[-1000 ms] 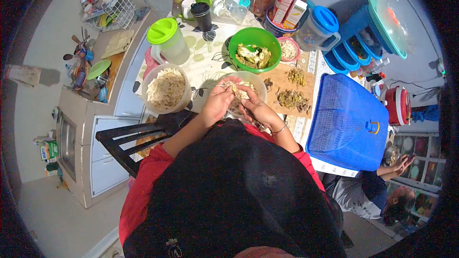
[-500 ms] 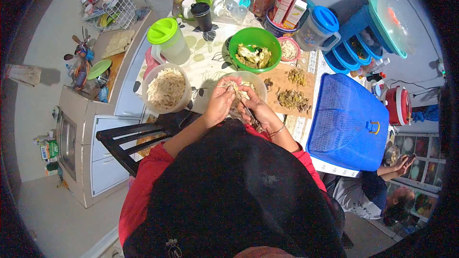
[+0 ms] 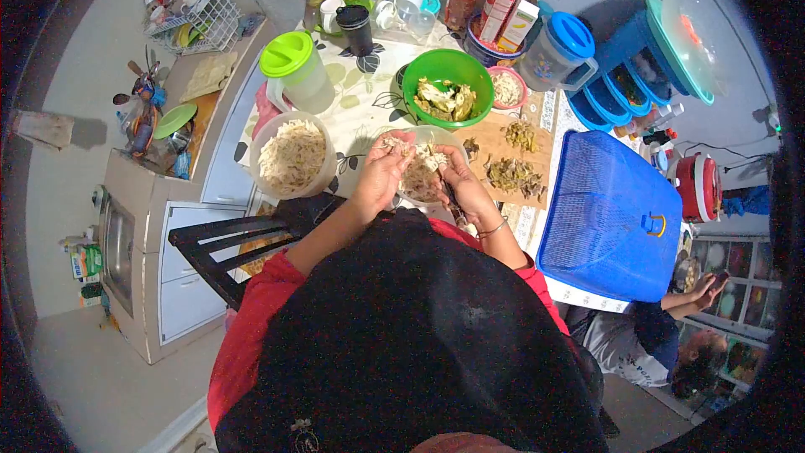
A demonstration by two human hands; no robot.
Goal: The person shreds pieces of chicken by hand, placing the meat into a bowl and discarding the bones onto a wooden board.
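Note:
My left hand [image 3: 381,174] is closed on a small bunch of pale shredded food [image 3: 401,146], above the left side of a clear round bowl [image 3: 455,144]. My right hand [image 3: 466,191] wraps round what looks like a knife [image 3: 455,199], mostly covered by the fingers. It is at the bowl's right rim, apart from the left hand. More pale shreds lie in the bowl. To the left, a second clear bowl [image 3: 262,178] is heaped with shreds [image 3: 292,153]. Beyond my hands, a green bowl [image 3: 430,62] holds pale and brownish pieces.
Brown scraps [image 3: 515,176] lie on a brown board [image 3: 493,132] at right. A blue mesh cover [image 3: 604,218] stands beside it. A green-lidded pitcher [image 3: 302,75] and blue-lidded pitcher [image 3: 558,50] are behind. A black chair [image 3: 222,247] is at left; another person [image 3: 641,340] sits at right.
My hands have moved apart over the bowl, showing the shreds inside it. The left hand keeps its bunch, and the right has shifted slightly with the knife.

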